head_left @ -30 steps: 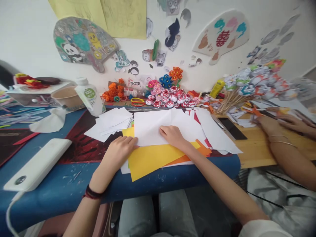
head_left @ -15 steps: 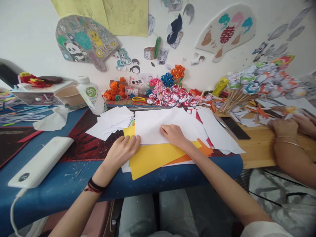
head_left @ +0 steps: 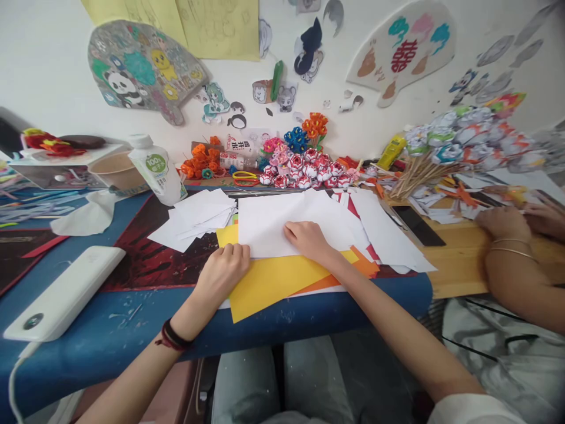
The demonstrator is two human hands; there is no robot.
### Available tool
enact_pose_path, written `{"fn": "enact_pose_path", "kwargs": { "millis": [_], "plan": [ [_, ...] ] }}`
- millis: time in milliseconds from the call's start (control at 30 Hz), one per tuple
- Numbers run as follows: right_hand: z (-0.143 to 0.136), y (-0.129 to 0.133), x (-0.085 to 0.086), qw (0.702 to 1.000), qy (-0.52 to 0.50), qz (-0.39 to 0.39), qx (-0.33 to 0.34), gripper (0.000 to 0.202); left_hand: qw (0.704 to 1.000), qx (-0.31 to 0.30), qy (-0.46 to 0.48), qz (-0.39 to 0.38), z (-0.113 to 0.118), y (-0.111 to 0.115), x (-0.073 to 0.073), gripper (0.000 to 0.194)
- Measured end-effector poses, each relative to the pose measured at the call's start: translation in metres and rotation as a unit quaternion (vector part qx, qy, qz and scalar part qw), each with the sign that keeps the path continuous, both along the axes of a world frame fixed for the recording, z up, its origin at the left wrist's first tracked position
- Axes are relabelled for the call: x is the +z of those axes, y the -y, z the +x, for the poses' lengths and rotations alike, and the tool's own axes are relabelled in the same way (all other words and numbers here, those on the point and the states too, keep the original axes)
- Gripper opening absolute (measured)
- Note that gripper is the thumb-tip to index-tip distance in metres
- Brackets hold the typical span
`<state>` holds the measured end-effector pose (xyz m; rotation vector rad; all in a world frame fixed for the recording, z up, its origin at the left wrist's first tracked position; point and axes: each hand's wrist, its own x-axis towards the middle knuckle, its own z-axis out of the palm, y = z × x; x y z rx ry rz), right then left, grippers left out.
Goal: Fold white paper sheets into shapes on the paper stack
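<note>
Where the white device (head_left: 66, 294) lies: lower left of the frame, on the blue table cover (head_left: 145, 335), cable (head_left: 14, 383) at its near end.
Bottle (head_left: 159, 171): left of centre, upright with a slight lean, label partly green.
Loose white papers (head_left: 194, 218): left of centre, overlapping in a pile on the dark red mat (head_left: 154, 268).
Left hand (head_left: 226, 266): just left of centre, fingers bent over the near left corner of the white sheet (head_left: 269, 221); thumb hidden, cannot tell whether the paper is pinched.
White sheet: centre of the frame, lying across the yellow sheet (head_left: 278, 282), faint crease toward its far edge.
Yellow sheet: below centre, showing on the near side of the white one, near left corner reaching over the table edge; orange paper (head_left: 364, 268) beneath, at its right.
Right hand (head_left: 308, 240): centre, resting on the white sheet, fingers loosely bent; cannot tell whether any paper is gripped.
Red-and-white flowers (head_left: 306, 171): bunched just above centre, beyond the sheets.
Dark phone-like slab (head_left: 419, 225): right of centre, flat on the wooden surface (head_left: 459, 265).
Co-worker's hand (head_left: 505, 225): far right, details blurred.
</note>
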<state>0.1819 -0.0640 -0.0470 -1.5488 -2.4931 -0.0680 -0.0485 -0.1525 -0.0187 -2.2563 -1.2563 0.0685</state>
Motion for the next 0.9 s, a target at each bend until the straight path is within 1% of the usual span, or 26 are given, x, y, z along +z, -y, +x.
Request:
{"fn": "enact_pose_path", "kwargs": {
  "millis": [100, 200, 267, 367, 467, 533, 600, 667, 700, 733, 800, 900],
  "plan": [
    [0.000, 0.000, 0.000, 1.000, 0.002, -0.006, -0.004, 0.037, 1.000, 0.007, 0.008, -0.016, -0.001, 0.000, 0.003, 0.026],
    [0.001, -0.001, 0.000, 1.000, 0.000, -0.011, -0.004, 0.037, 0.999, 0.021, 0.015, -0.036, -0.009, 0.002, 0.006, 0.023],
    [0.000, -0.001, 0.000, 1.000, -0.003, -0.009, -0.001, 0.037, 0.998, 0.031, 0.020, -0.042, -0.016, 0.007, 0.008, 0.022],
    [0.000, -0.001, 0.000, 1.000, -0.004, -0.009, -0.003, 0.037, 0.998, 0.058, 0.018, -0.028, -0.021, 0.022, 0.016, 0.022],
    [0.000, -0.001, 0.000, 1.000, 0.002, -0.014, -0.006, 0.039, 0.994, 0.108, 0.009, -0.011, -0.008, 0.039, 0.024, 0.028],
    [0.000, -0.001, 0.000, 1.000, 0.007, -0.014, -0.008, 0.039, 0.993, 0.106, 0.043, -0.003, 0.009, 0.045, 0.024, 0.029],
    [-0.001, -0.001, 0.000, 1.000, 0.014, -0.013, -0.013, 0.040, 0.994, 0.056, 0.097, 0.002, 0.030, 0.042, 0.016, 0.032],
    [-0.001, 0.000, 0.001, 1.000, 0.018, -0.010, -0.018, 0.039, 0.989, -0.016, 0.146, 0.009, 0.049, 0.032, 0.002, 0.035],
    [-0.001, 0.000, 0.001, 1.000, 0.019, -0.008, -0.018, 0.038, 0.985, -0.031, 0.169, 0.005, 0.056, 0.026, -0.006, 0.037],
    [-0.002, 0.000, 0.001, 1.000, 0.019, -0.006, -0.017, 0.037, 0.981, -0.041, 0.189, -0.002, 0.061, 0.020, -0.014, 0.039],
    [-0.002, 0.000, 0.001, 1.000, 0.019, -0.003, -0.015, 0.035, 0.972, -0.038, 0.228, -0.026, 0.065, 0.011, -0.027, 0.041],
    [-0.002, 0.000, 0.000, 1.000, 0.020, -0.005, -0.016, 0.037, 0.962, -0.030, 0.266, -0.052, 0.062, 0.007, -0.036, 0.042]
  ]
}}
